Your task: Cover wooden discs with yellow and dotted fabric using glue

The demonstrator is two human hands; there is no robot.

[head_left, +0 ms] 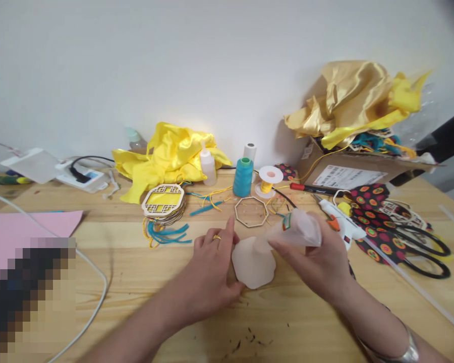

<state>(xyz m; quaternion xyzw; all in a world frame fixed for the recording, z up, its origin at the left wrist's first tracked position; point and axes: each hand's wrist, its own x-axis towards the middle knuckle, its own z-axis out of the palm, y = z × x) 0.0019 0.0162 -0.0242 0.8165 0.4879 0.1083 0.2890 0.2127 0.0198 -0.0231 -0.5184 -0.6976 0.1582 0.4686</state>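
A flat, pale, blunt-cornered piece [252, 267] lies in front of me on the wooden table. My left hand [214, 262] grips its left edge, thumb at the lower side and index finger stretched along the upper side. In my right hand [321, 262] is a translucent white squeeze bottle [297, 229], tipped over with its narrow end down towards the piece. Whether the tip touches the surface is too blurred to tell. Just beyond the piece lies a thin wooden octagonal frame [236, 212]. To the left is a stack of cut-out wooden frames [149, 204] with blue tassels [168, 234].
Behind stand a blue thread cone [243, 179], a yellow thread spool [267, 186], another squeeze bottle [208, 169] and yellow satin cloth [166, 151]. A glue gun [342, 219], scissors [427, 252] and a cardboard box [325, 169] occupy the right. A white cable [94, 267] crosses the left.
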